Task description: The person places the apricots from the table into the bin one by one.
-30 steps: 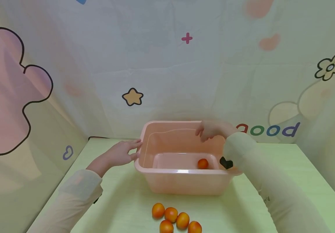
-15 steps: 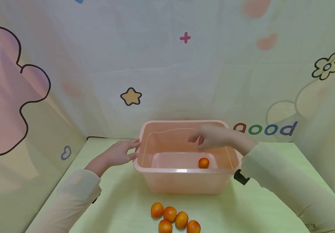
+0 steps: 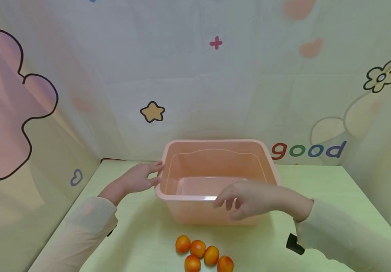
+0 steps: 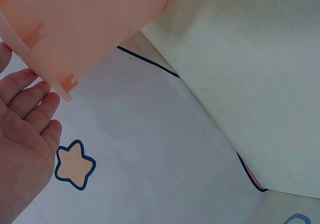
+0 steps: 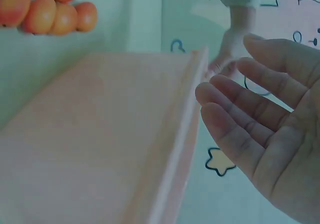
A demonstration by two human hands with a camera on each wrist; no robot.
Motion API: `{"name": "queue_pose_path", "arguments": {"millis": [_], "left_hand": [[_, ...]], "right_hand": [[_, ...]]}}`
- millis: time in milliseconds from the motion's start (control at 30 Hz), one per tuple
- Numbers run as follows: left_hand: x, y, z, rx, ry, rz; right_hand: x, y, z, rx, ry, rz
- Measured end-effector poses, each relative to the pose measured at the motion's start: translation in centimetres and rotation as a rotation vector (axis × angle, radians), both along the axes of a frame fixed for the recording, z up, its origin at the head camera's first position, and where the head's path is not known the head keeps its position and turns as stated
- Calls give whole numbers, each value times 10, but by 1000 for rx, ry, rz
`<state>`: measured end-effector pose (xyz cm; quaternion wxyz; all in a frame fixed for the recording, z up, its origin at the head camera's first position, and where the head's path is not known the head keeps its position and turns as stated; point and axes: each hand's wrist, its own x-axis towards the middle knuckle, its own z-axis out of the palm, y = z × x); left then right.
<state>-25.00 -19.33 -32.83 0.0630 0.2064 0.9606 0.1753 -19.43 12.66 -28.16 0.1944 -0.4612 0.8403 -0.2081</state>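
A: Left hand (image 3: pixel 137 179)?
B: My fingers are straight, tips touching the rim of the pink tub (image 3: pixel 185 197) on its 9 o'clock side. Nothing gripped. The left wrist view shows the same: flat palm (image 4: pixel 25 134) beside the tub's lip (image 4: pixel 45 74).

A: Right hand (image 3: pixel 250 199)?
B: It's empty, with loosely spread fingers slightly bent, hovering in front of the tub's near wall toward 5 o'clock of the tub. Can't tell whether it brushes the rim; in the right wrist view my palm (image 5: pixel 265 134) is just beside the rim (image 5: pixel 185 129), with a gap visible there.

A: Fruit?
B: Five small orange fruits (image 3: pixel 203 255) are clustered on the green table (image 3: pixel 317 181) at 6 o'clock from the tub, near my right hand but apart from it. The right wrist view catches four of them (image 5: pixel 47 9) at the top left, partly cut off.

A: Anything hidden?
B: My right hand covers part of the tub's floor and near wall, so I can't say what lies behind it. The black strap (image 3: pixel 294 243) at my right sleeve is only partly seen. The left wrist view mostly shows the star-printed backdrop (image 4: pixel 74 165).
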Motion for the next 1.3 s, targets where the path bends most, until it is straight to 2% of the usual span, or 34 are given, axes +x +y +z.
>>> {"name": "queue_pose_path", "arguments": {"millis": [200,300,400,633,833,933,1067,1300], "left_hand": [[-1,0,0,7,-16,17],[0,0,0,7,-19,15],[0,0,0,7,-18,12],[0,-1,0,6,-5,5],[0,1,0,6,-9,10],[0,1,1,2,-8,6],[0,1,1,-6,1,-2],[1,0,2,-6,9,-16]], "right_hand": [[11,-1,-22,82,-97,-27],[13,-3,-35,138,-100,-40],[13,-6,-49,175,-94,-8],[18,-10,-83,177,-12,99],[22,-10,-111,156,11,144],[25,-9,-122,146,62,182],[28,-7,-135,122,188,226],[32,-4,-149,151,213,246]]}}
